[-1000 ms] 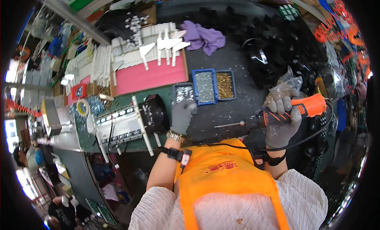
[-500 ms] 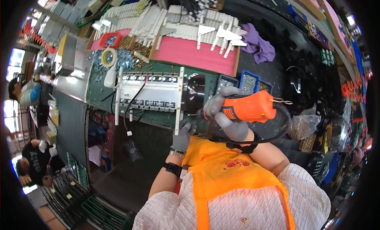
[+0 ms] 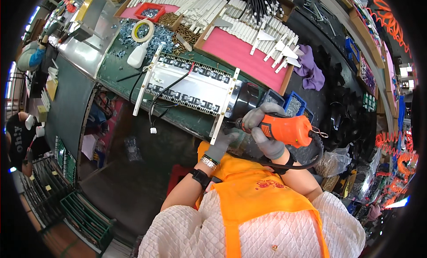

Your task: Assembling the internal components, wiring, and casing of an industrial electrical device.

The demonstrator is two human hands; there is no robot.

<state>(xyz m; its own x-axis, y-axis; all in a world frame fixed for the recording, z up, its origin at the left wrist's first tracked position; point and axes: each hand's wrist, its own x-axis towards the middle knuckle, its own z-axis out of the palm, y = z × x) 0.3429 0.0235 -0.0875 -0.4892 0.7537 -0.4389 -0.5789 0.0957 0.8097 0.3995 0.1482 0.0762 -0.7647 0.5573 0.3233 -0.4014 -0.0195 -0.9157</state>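
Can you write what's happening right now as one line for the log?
right hand: grips orange electric screwdriver | tip: at white panel near end rail | left hand: under that panel end

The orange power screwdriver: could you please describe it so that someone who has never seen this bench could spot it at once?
Start at the long white panel lying across the green workbench. At its near right corner, the right hand in a grey glove holds the orange power screwdriver, tip pointing at the panel's white end rail. It is the only bright orange tool there, trailing a black cord.

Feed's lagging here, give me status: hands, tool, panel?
Right hand gripping orange electric screwdriver, tip at white rail. Left hand steadying rail's lower end. Black cable lies across panel, apart from tip.
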